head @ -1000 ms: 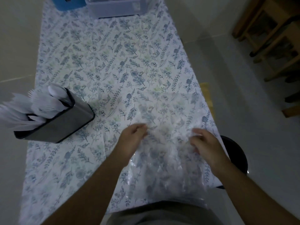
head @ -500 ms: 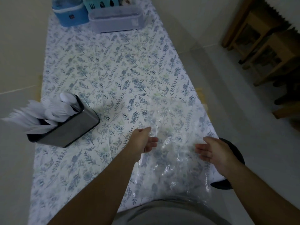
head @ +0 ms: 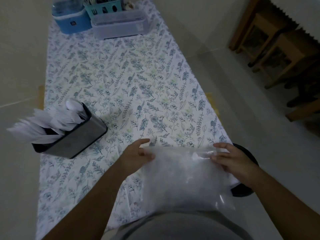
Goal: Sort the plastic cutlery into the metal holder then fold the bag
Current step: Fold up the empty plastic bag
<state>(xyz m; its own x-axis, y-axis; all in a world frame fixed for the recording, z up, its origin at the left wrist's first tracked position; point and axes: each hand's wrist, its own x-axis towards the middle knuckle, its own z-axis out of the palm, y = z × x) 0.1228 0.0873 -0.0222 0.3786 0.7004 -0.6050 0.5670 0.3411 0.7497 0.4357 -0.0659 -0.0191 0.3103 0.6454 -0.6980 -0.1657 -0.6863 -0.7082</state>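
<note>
Clear plastic bag (head: pixel 187 177) at the near right edge of the surface (head: pixel 121 80), held by both hands. It looks doubled over, milky and crinkled, its far edge running straight between the two hands; the near part hangs off the surface edge against the person's grey shirt (head: pixel 181 226).

Left hand (head: pixel 136 156) on the bag's far left corner: fingers curled over the edge, index finger stretched out past it toward the far side. Grip pinches the plastic; how tight, cannot tell because of blur.

Right hand (head: pixel 230 160) on the bag's far right corner, fingers bent over the edge with the plastic under them, thumb hidden. Grip has hold of the bag too.

Metal holder (head: pixel 72 137) stands on the left side of the surface, well apart from the bag, near the left edge. It is dark, rectangular, and appears tilted by the wide lens. White plastic cutlery (head: pixel 50 120) fills it, handles and heads fanning out to the left; separate pieces are too blurred to tell apart.

The surface is covered with a white cloth with a blue leaf print. At the far end: a blue container (head: pixel 71 21), a teal basket (head: pixel 103 7) and a grey lidded box (head: pixel 119 25), close together. A black round stool (head: pixel 245 187) shows below the right hand, off the surface edge. Wooden furniture (head: pixel 280 54) stands at far right on the floor.
</note>
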